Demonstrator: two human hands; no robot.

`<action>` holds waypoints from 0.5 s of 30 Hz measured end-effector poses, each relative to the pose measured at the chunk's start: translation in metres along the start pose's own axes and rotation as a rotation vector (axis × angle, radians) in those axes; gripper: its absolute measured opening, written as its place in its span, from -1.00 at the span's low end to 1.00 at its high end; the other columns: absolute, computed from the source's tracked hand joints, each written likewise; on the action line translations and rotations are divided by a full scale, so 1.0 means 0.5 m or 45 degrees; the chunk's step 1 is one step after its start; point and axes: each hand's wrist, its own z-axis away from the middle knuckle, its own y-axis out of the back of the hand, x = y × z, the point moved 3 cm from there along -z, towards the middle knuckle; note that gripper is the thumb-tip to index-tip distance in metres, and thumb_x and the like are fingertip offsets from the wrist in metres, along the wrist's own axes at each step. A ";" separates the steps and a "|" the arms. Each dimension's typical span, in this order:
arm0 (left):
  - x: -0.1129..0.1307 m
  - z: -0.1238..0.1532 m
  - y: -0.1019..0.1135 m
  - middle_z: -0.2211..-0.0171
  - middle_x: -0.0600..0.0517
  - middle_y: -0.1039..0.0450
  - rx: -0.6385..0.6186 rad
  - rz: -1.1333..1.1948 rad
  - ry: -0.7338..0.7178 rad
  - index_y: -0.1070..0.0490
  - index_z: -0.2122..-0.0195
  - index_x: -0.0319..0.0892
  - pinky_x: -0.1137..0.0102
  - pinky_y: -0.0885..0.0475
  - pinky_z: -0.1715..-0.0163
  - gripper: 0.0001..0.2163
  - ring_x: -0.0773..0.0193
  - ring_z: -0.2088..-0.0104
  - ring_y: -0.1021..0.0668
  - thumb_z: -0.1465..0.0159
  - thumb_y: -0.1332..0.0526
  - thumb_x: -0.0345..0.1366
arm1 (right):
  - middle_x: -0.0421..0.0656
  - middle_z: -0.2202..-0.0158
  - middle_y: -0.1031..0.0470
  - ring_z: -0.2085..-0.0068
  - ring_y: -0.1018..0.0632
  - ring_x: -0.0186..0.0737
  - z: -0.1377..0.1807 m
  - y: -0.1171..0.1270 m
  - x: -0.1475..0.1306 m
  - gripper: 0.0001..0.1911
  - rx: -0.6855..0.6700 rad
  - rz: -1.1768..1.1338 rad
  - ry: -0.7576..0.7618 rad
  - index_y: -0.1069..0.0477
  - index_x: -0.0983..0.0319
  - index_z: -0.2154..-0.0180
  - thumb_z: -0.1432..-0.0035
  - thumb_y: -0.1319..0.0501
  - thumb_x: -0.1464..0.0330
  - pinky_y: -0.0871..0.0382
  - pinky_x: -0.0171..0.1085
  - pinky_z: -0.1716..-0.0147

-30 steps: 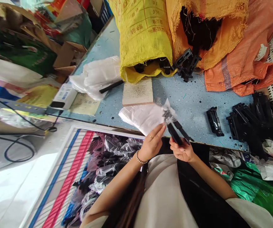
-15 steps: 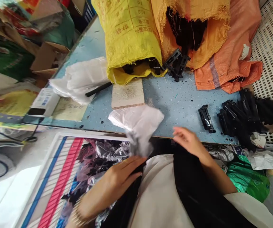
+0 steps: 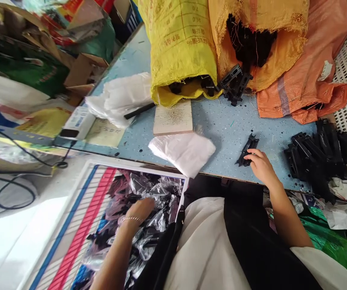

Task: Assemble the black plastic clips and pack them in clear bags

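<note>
Here the right hand [image 3: 261,169] grips a black bracket [image 3: 250,145], room leftward along the table [image 3: 224,159]'s near edge; hold unclear for the left hand [image 3: 141,210].

Fingertips of the left hand [image 3: 143,208] are hidden; the yellow sack [image 3: 182,48] is cropped above.

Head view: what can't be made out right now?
All in the head view:
Left hand: fingertips hidden behind the hand itself; can't tell whether it holds anything.
Black part: partly covered by the right hand.
Yellow sack: top cut off by the upper edge.
Paper note: marks too small to read.
</note>
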 end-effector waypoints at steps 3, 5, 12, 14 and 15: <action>0.154 -0.056 0.049 0.16 -0.08 -0.53 0.450 0.120 -0.349 -0.42 0.07 -0.14 0.24 -0.50 0.14 -0.81 0.17 0.22 -0.59 -0.41 -0.08 -0.25 | -0.07 -0.24 -0.37 -0.05 -0.50 0.04 0.008 0.008 -0.003 -0.66 -0.040 -0.011 -0.024 -0.58 0.14 0.13 -0.24 -0.05 0.45 -0.42 0.07 -0.09; 0.266 -0.087 0.077 0.07 -0.16 -0.50 0.728 0.092 -0.677 -0.44 0.05 -0.18 0.22 -0.50 0.08 -0.79 0.14 0.15 -0.57 -0.41 -0.09 -0.25 | -0.05 -0.28 -0.32 -0.07 -0.51 0.07 0.015 0.013 -0.004 -0.77 -0.054 -0.002 -0.055 -0.56 0.16 0.21 -0.27 -0.11 0.32 -0.43 0.07 -0.07; 0.354 -0.189 0.136 0.34 -0.11 -0.50 0.608 -0.016 -0.789 -0.48 0.39 -0.22 0.28 -0.50 0.22 -0.80 0.15 0.27 -0.55 -0.35 -0.14 -0.34 | 0.14 0.01 -0.47 0.00 -0.53 0.14 0.060 -0.004 0.035 -0.65 0.191 -0.100 -0.313 -0.37 0.25 0.02 -0.30 -0.10 0.17 -0.44 0.06 0.05; 0.332 -0.197 0.152 0.36 -0.04 -0.51 0.504 0.191 -0.768 -0.49 0.39 -0.20 0.34 -0.49 0.26 -0.85 0.23 0.32 -0.54 -0.30 -0.20 -0.30 | 0.11 0.11 -0.51 0.04 -0.53 0.14 0.061 -0.012 0.049 -0.62 0.220 -0.164 -0.407 -0.42 0.26 0.06 -0.27 -0.13 0.13 -0.41 0.08 0.03; 0.324 -0.198 0.158 0.37 -0.03 -0.51 0.469 0.287 -0.741 -0.49 0.40 -0.20 0.36 -0.48 0.28 -0.84 0.25 0.35 -0.53 -0.28 -0.22 -0.27 | 0.09 0.15 -0.53 0.07 -0.53 0.12 0.058 -0.016 0.052 -0.62 0.203 -0.249 -0.458 -0.45 0.25 0.10 -0.24 -0.15 0.11 -0.40 0.07 0.04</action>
